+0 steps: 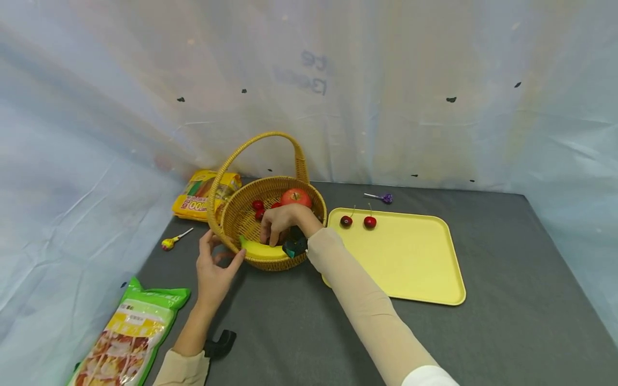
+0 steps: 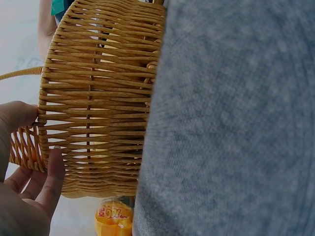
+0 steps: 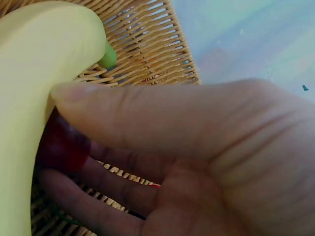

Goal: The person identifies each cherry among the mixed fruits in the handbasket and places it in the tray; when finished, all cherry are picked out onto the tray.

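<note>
A yellow wicker basket [image 1: 272, 266] with a tall arched handle stands near the back of the table. My left hand [image 1: 214, 276] grips its left rim by the handle's foot, thumb on top and fingers against the outer wall. Inside lie a banana [image 1: 263, 251] along the front, a red apple [image 1: 296, 197] at the back and several small red cherries [image 1: 258, 205]. My right hand [image 1: 286, 219] reaches down into the basket behind the banana. In the right wrist view its thumb and fingers pinch a dark red cherry [image 3: 64, 147], partly hidden beside the banana.
Right of the basket lies a yellow tray [image 1: 405, 260] with two stemmed cherries [image 1: 369, 222] on it. A purple lollipop [image 1: 385, 198] lies behind the tray. To the left are a yellow lollipop [image 1: 169, 243], a yellow packet [image 1: 195, 206] and a green-edged food bag [image 1: 130, 335].
</note>
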A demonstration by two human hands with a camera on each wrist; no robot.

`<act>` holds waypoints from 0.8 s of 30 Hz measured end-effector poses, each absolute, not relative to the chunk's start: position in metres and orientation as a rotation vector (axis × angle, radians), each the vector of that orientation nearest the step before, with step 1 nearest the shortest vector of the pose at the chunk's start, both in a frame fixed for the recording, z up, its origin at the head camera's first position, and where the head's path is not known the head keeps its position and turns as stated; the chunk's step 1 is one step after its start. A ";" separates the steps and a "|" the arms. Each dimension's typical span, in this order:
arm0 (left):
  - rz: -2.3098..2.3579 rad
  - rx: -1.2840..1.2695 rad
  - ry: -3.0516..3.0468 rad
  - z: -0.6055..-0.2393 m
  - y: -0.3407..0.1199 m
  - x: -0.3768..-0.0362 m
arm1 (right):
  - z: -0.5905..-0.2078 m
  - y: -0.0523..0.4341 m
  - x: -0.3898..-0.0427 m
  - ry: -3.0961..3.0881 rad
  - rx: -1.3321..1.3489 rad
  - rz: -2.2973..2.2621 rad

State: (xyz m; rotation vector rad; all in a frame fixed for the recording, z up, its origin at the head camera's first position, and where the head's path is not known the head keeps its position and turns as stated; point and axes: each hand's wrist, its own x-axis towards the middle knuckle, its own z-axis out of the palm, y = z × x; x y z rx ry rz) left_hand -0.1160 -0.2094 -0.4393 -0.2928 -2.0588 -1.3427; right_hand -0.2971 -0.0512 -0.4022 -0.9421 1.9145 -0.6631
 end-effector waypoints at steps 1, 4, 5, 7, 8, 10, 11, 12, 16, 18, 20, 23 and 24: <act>-1.339 -0.300 -2.057 -0.439 -0.209 -0.116 | -0.402 -0.051 -0.297 1.915 -0.943 -0.651; -1.334 -0.306 -2.055 -0.440 -0.209 -0.117 | -0.402 -0.052 -0.297 1.916 -0.937 -0.646; -1.339 -0.304 -2.054 -0.440 -0.209 -0.117 | -0.402 -0.052 -0.297 1.918 -0.937 -0.651; -1.342 -0.299 -2.056 -0.440 -0.209 -0.117 | -0.403 -0.053 -0.297 1.925 -0.957 -0.668; -1.344 -0.297 -2.057 -0.440 -0.209 -0.116 | -0.403 -0.053 -0.297 1.926 -0.968 -0.686; -1.347 -0.295 -2.060 -0.440 -0.210 -0.116 | -0.402 -0.052 -0.297 1.933 -1.012 -0.728; -1.350 -0.293 -2.063 -0.439 -0.210 -0.116 | -0.400 -0.051 -0.297 1.940 -1.037 -0.755; -1.347 -0.292 -2.064 -0.440 -0.210 -0.116 | -0.398 -0.050 -0.297 1.936 -1.060 -0.790; -1.356 -0.286 -2.069 -0.440 -0.210 -0.117 | -0.385 -0.033 -0.298 1.955 -1.150 -0.952; -1.363 -0.289 -2.066 -0.440 -0.210 -0.117 | -0.377 -0.015 -0.299 1.970 -1.199 -1.056; -1.369 -0.290 -2.064 -0.440 -0.210 -0.117 | -0.372 0.007 -0.300 2.005 -1.233 -1.168; -1.371 -0.294 -2.058 -0.440 -0.210 -0.117 | -0.367 0.047 -0.300 2.053 -1.251 -1.356; -1.377 -0.292 -2.055 -0.441 -0.210 -0.117 | -0.366 0.060 -0.300 2.062 -1.233 -1.420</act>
